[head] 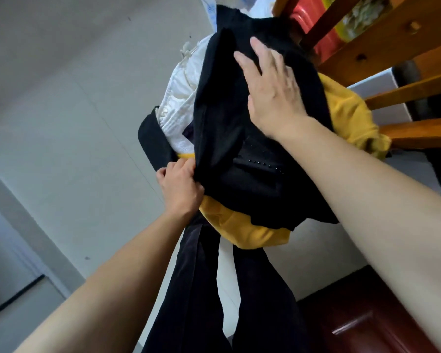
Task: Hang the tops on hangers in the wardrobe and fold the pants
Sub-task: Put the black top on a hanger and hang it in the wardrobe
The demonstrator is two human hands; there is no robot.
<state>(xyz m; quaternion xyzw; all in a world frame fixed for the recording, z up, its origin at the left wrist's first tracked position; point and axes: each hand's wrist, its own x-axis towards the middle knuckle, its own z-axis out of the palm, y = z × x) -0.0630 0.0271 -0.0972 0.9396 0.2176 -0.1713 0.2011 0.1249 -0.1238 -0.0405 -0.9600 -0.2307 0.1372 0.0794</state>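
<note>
A black garment (229, 128) with a row of small black beads lies on top of a heap of clothes in the middle of the view. My right hand (273, 90) lies flat on it with fingers spread. My left hand (181, 187) grips the garment's lower left edge. Under it sit a yellow garment (242, 233) and a white top (181, 108). Dark pants (196, 281) hang down from the heap, both legs dangling.
A wooden frame with rungs (392, 54) runs along the upper right, with a red object (313, 24) behind it. Pale wall panels (69, 123) fill the left. A dark red wooden surface (362, 314) shows at the lower right.
</note>
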